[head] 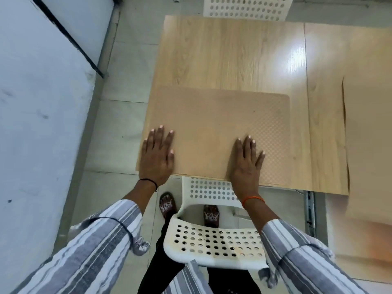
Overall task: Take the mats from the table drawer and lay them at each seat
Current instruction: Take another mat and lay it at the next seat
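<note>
A tan textured mat (214, 124) lies flat on the near left corner of the light wooden table (233, 56). My left hand (158, 154) rests palm down on the mat's left edge, fingers spread. On the mat's near right part my right hand (247, 161) presses flat as well. Neither hand grips anything. Further tan mats (369, 145) lie stacked at the right, hanging over the table's near edge above an open drawer with a metal rail (309, 211).
A white perforated chair (214, 238) stands between me and the table's near edge. Another white perforated chair (246, 7) sits at the far side. A pale wall (38, 124) runs along the left, with tiled floor (118, 132) between it and the table.
</note>
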